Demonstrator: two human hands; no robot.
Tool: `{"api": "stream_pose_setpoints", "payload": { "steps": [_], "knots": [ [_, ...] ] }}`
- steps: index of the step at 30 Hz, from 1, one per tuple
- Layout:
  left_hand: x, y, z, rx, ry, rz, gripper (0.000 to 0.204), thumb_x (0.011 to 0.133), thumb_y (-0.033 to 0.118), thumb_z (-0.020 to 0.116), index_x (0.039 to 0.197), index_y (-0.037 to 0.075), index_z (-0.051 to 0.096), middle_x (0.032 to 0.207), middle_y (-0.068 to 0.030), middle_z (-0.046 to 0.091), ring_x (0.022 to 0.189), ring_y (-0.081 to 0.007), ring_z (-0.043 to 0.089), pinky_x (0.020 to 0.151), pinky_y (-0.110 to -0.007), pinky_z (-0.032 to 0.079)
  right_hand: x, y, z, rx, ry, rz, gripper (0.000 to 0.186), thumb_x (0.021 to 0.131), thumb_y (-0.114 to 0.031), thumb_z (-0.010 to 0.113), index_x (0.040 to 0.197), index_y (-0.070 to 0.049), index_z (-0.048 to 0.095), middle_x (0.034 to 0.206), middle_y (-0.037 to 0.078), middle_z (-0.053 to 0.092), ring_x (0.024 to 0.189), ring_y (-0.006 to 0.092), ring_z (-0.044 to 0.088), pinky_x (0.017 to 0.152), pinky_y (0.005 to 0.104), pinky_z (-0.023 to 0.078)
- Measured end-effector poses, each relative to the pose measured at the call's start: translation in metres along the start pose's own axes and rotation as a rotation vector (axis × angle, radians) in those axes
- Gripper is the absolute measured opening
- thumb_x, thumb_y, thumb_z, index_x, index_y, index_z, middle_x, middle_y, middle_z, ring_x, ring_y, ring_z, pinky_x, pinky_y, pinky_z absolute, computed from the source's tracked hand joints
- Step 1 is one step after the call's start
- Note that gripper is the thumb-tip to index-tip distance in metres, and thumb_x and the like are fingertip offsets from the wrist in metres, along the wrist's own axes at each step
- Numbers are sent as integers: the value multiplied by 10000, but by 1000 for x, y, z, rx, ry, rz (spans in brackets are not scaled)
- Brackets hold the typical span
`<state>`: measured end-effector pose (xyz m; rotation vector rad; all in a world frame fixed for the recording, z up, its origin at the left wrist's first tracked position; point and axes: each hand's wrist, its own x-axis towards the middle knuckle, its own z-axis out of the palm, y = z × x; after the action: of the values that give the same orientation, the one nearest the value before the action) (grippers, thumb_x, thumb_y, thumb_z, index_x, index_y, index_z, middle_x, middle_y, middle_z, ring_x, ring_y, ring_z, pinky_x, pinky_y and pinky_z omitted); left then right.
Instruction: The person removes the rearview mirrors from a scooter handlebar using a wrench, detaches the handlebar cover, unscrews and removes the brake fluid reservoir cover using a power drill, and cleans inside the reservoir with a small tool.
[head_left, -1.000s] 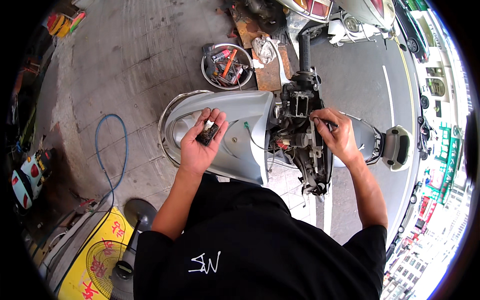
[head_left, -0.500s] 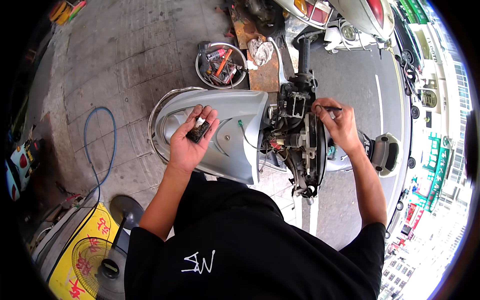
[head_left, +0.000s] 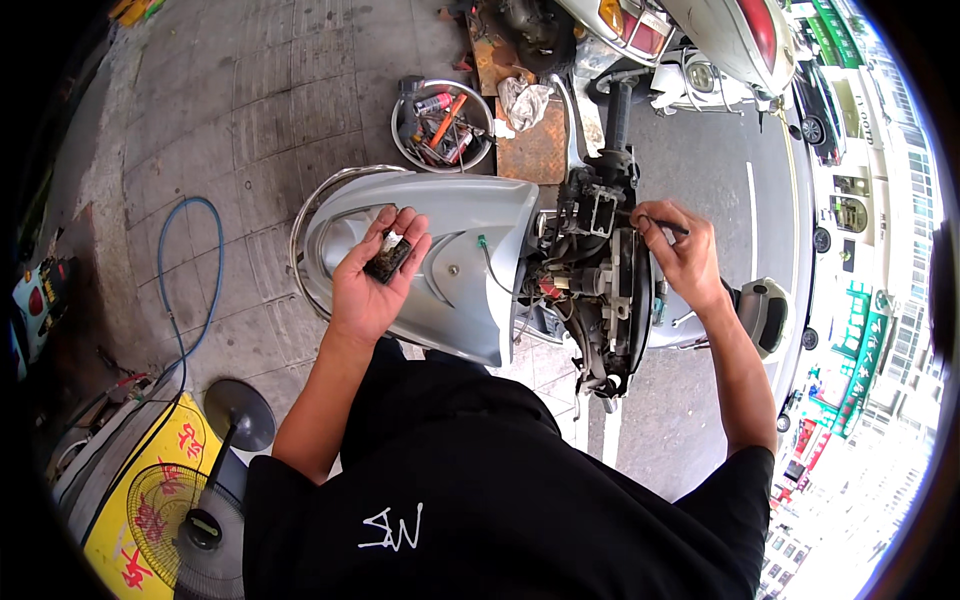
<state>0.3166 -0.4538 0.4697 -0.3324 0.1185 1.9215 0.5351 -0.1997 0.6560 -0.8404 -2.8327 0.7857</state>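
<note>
A silver scooter stands before me, its front panel (head_left: 470, 300) at the left and its uncovered handlebar (head_left: 612, 280) at the right. Palm up over the panel, my left hand (head_left: 362, 305) cradles a small dark rectangular part (head_left: 387, 262) with a white patch, its fingers curled about it. My right hand (head_left: 692, 262) is at the handlebar, pinching a thin dark tool (head_left: 672, 227) between thumb and fingers. The tool's tip points toward a black rectangular housing (head_left: 602, 213), which looks open on top. Whether the tip touches it I cannot tell. A green connector (head_left: 482, 241) hangs on a wire beside the panel.
A round metal basin (head_left: 400, 140) of tools and spray cans sits beyond the panel, beside a rusty plate (head_left: 530, 155) with a white rag (head_left: 524, 102). Other scooters (head_left: 700, 75) are parked at the far right. A blue hose (head_left: 163, 255) and a fan (head_left: 200, 530) are at left.
The tool in my right hand now lies more level, with its tip toward the housing. My left hand has shifted slightly left, still holding the dark part. The whole view has moved a little.
</note>
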Motion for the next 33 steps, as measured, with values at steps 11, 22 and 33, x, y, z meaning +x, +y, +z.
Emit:
{"api": "stream_pose_setpoints", "payload": {
  "steps": [11,22,33],
  "knots": [
    [0,-3,7,51,-13,-14,366,913,40,478,1273,-22,464,1315,-155,508,1313,-298,426,1164,-453,281,-6,26,13,214,115,25,131,894,-37,587,991,31,643,952,133,679,846,203,662,702,300,516],
    [-1,-29,35,163,-19,-86,369,916,48,473,1279,-15,472,1319,-157,515,1317,-289,428,1163,-459,279,15,47,2,117,-32,-41,167,900,-139,592,958,9,645,736,121,648,652,177,602,652,326,480],
    [-16,-44,32,149,60,-54,355,917,53,422,1259,-10,495,1295,-160,523,1283,-305,462,1142,-471,315,16,37,-8,145,-40,-142,136,843,-120,593,901,0,621,681,187,602,640,346,594,617,418,459]
  ]
}}
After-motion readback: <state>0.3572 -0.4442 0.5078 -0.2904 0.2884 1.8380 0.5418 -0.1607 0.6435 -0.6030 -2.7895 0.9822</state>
